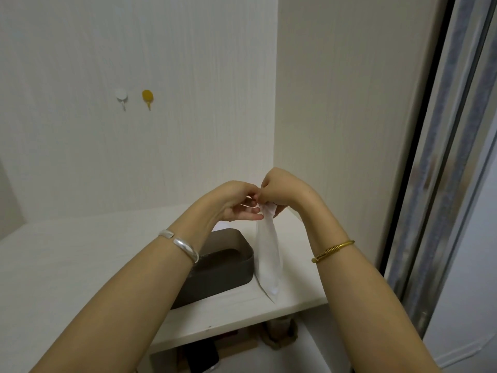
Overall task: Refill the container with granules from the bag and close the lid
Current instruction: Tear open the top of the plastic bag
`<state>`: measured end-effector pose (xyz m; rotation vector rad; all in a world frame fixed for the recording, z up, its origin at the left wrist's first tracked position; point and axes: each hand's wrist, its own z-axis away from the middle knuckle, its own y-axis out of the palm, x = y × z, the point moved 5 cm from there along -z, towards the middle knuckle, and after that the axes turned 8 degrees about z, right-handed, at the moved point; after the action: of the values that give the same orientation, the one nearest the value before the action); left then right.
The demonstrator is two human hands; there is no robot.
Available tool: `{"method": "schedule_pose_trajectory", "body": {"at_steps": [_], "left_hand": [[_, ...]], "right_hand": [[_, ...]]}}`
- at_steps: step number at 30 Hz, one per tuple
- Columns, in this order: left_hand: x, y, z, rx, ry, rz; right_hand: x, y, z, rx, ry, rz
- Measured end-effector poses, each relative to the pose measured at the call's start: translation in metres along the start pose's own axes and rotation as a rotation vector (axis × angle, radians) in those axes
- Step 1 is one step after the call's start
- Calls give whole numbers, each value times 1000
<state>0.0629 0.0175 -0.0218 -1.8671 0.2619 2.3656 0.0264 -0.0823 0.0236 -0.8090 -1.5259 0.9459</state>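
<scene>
A small white bag [267,258] hangs upright above the white shelf, just right of a dark grey-brown rectangular container [231,267]. The container stands open, its inside dark. My right hand [277,188] pinches the bag's top edge. My left hand [236,201] meets it at the same spot, thumb and fingers on the bag's top. My left forearm hides the container's left part. No lid can be made out for certain; a pale sliver shows behind the container.
The white shelf [80,265] sits in a corner between a back wall and a right side panel [349,130]. Two hooks, one white [121,96] and one yellow [147,97], are on the back wall. Dark items [204,356] lie below the shelf. A sliding door frame [441,184] stands at right.
</scene>
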Motion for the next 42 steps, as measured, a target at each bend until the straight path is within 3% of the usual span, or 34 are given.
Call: {"method": "schedule_pose_trajectory", "body": {"at_steps": [4,8,11,17,21,27,35,42], "left_hand": [[2,5,6,-5,-32,19],[8,8,9,97,-96,300],[12,9,11,124,-99,356],[8,9,10,124,-100,273],[0,5,9,16,-28,-25],[-9,-1,13,-5,-48,-326],[-4,0,7,-27,-55,-271],[-9,-1,13,60,-129,-306]], "right_hand": [[-2,-1,0,-12,30,-47],[-3,0,1,2,45,-105],[-4,2,2,14,48,-126],[-5,1,3,9,41,-137],[-2,2,4,18,15,-137],[4,5,6,23,3,-105],[3,7,5,25,37,-116],[2,4,4,15,9,-154]]}}
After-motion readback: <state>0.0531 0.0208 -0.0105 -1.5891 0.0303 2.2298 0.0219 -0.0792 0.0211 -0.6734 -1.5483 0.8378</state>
